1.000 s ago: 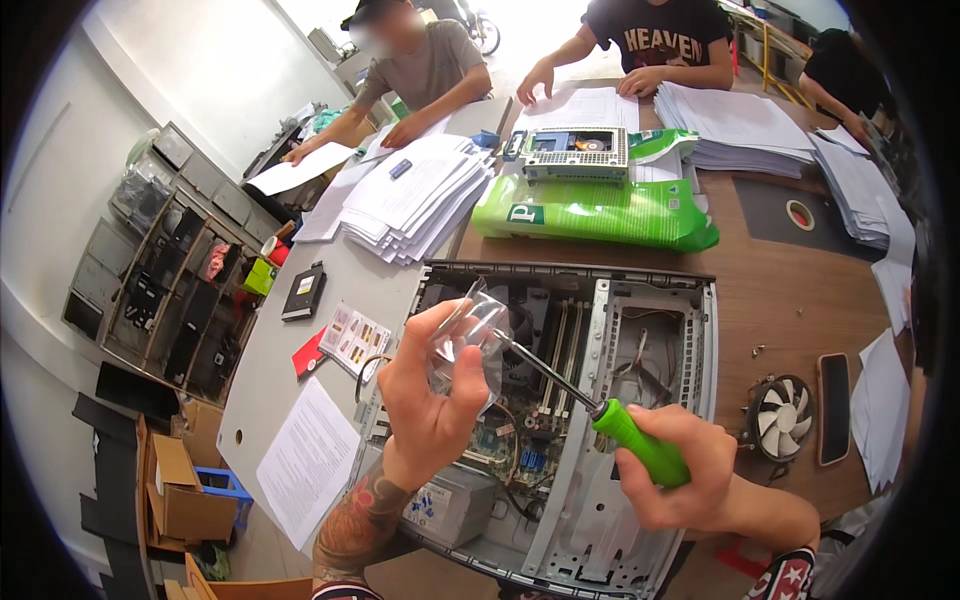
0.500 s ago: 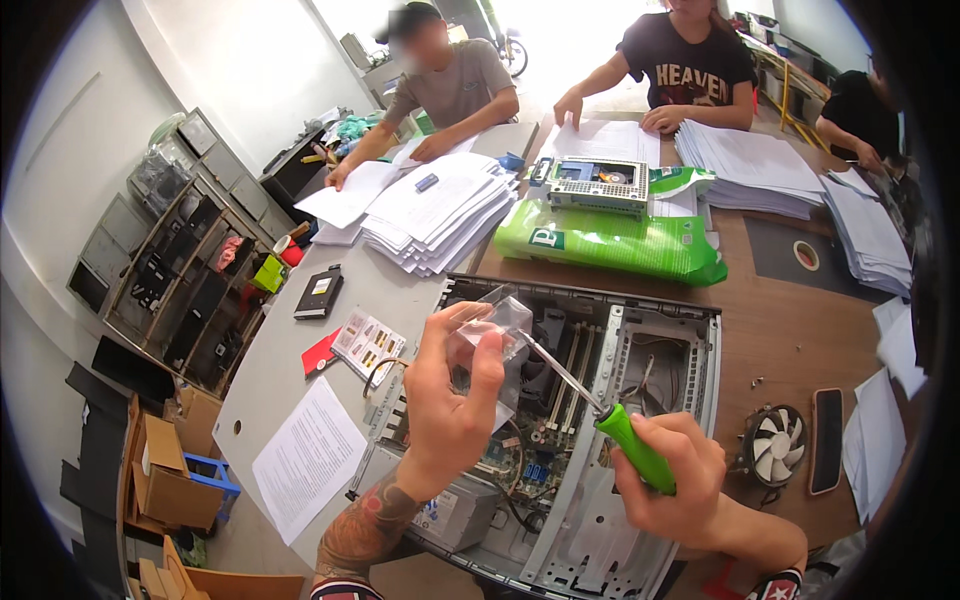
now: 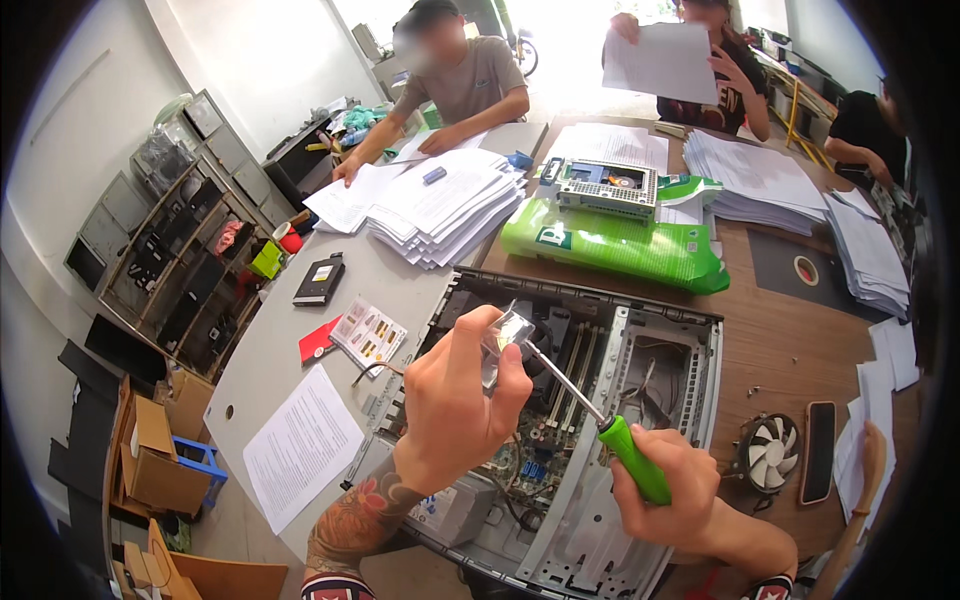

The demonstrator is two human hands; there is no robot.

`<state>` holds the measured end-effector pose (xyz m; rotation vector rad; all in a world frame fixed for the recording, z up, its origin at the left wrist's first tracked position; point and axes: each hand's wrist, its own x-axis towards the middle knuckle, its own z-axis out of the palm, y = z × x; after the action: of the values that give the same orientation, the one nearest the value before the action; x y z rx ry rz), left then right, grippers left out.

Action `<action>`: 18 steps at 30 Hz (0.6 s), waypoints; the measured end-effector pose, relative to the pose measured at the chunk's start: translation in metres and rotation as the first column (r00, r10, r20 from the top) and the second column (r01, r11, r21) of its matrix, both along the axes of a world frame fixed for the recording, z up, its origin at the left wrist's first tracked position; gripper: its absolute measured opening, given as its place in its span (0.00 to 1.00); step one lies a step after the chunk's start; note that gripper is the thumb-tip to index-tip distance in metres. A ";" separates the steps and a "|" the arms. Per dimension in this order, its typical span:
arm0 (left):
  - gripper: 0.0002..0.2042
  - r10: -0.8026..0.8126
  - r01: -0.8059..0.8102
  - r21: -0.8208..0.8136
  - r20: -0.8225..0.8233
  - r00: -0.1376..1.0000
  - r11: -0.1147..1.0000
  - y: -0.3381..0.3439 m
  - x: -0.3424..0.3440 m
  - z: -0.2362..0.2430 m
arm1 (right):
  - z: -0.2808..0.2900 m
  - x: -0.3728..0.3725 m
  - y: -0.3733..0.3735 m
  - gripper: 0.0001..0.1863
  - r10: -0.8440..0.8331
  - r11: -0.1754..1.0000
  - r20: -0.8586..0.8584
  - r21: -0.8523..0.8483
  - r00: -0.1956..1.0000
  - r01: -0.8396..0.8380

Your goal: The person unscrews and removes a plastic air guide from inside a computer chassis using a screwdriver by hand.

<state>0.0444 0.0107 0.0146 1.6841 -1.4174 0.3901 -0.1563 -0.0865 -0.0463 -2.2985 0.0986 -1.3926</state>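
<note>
Left hand (image 3: 455, 405) pinching clear plastic piece (image 3: 505, 335), right hand (image 3: 665, 490) gripping green-handled screwdriver (image 3: 600, 425)

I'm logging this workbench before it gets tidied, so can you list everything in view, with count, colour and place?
Open computer case: one, grey metal, centre of table.
Screwdriver: one, green handle, over the case.
Small clear plastic piece: one, at the screwdriver tip.
Green package: one, behind the case.
Drive unit: one, grey, on the green package.
Paper stacks: several, white, far half of table.
Cooling fan: one, white blades, right of case.
Phone: one, dark, beside the fan.
Tape roll: one, right side.
Printed sheet: one, white, left table edge.
Other people: three, at the far end.
Left hand: holds the clear piece.
Right hand: grips the screwdriver.
</note>
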 end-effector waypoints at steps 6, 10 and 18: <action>0.11 -0.007 0.006 0.016 0.037 0.999 1.000 0.001 0.002 0.001 | 0.001 0.001 0.000 0.23 -0.004 0.999 -0.034 -0.038 0.999 0.003; 0.11 -0.014 0.012 0.020 0.082 0.997 1.000 0.001 0.004 0.005 | 0.000 -0.001 0.000 0.22 0.034 0.999 -0.028 0.028 0.999 -0.033; 0.11 -0.031 0.025 0.039 0.163 0.986 0.999 0.000 0.012 0.003 | 0.023 -0.011 -0.015 0.11 0.370 0.489 -0.073 0.863 0.926 -0.127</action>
<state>0.0561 0.0106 0.0175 1.6913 -1.5747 0.4991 -0.1673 -0.1017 -0.0233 -1.5163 0.4100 -0.6248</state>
